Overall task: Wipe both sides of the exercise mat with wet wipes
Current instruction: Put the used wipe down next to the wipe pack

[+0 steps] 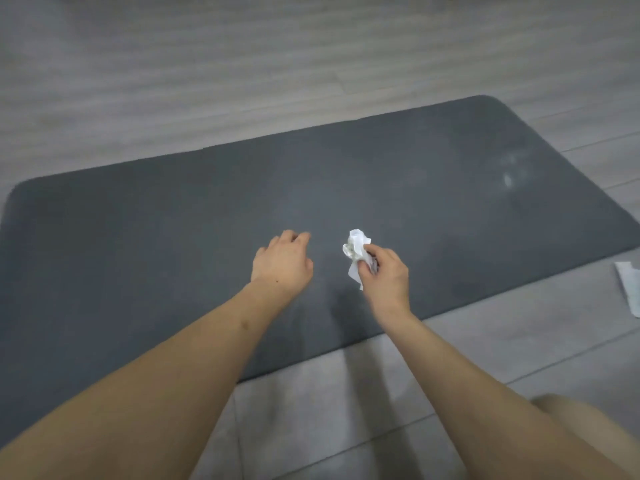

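A dark grey exercise mat (173, 216) lies flat on the floor, running from the near left to the far right. My right hand (386, 275) hovers over the mat's middle and pinches a crumpled white wet wipe (356, 249). Just to its left, my left hand (282, 259) is held over the mat with relaxed fingers, holding nothing. A pale smudge (508, 180) shows near the mat's right end.
Grey wood-look floor (242, 81) lies beyond the mat and grey tiles (346, 393) in front of it. A white wipe or packet (628, 287) lies on the tiles at the right edge. My knee (585, 427) shows at the bottom right.
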Available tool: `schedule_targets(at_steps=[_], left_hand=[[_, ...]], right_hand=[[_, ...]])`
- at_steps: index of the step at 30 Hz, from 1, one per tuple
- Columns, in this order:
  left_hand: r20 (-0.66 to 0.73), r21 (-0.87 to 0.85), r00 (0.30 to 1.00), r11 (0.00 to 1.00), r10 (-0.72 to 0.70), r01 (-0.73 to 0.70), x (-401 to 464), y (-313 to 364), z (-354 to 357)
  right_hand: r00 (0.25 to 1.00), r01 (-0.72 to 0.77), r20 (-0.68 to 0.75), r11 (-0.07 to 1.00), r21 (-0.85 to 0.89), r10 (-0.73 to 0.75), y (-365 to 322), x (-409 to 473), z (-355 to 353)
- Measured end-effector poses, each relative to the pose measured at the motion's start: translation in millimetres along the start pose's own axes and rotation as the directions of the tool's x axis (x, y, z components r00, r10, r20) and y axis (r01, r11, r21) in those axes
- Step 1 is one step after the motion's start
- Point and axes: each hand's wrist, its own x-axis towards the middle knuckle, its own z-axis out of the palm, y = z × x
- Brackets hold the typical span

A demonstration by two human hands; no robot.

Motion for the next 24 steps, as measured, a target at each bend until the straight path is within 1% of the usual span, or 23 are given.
schedule_targets(at_steps=[3,6,10,14,16,19,21,24], left_hand=[[-0.011,0.066,0.997,0.994,0.083,-0.082,10,84,-22],[-0.031,0.114,0.983,0.978,0.18,-0.176,25,153,-39],[-0.038,0.157,0.951,0.942,0.307,-0.298,44,220,-50],[0.008,0.159,0.898,0.886,0.441,-0.436,61,280,-48],[0.029,0.159,0.855,0.842,0.518,-0.516,70,310,-46],[0.047,0.158,0.769,0.756,0.637,-0.635,80,358,-45],[0.043,0.141,0.699,0.688,0.714,-0.712,84,391,-50],[0.015,0.114,0.568,0.563,0.823,-0.819,86,436,-66]], right_hand=[[0.997,-0.039,-0.065,0.998,0.055,0.042,17,20,-68],[0.985,-0.059,-0.155,0.996,0.073,0.07,26,39,-127],[0.956,-0.098,-0.271,0.993,0.069,0.113,39,54,-190],[0.914,-0.138,-0.375,0.988,0.064,0.152,49,55,-239],[0.88,-0.163,-0.443,0.985,0.055,0.171,54,50,-266],[0.839,-0.214,-0.516,0.976,-0.025,0.171,64,41,-312],[0.796,-0.267,-0.577,0.962,-0.062,0.184,66,36,-349],[0.725,-0.342,-0.663,0.933,-0.112,0.186,54,29,-408]])
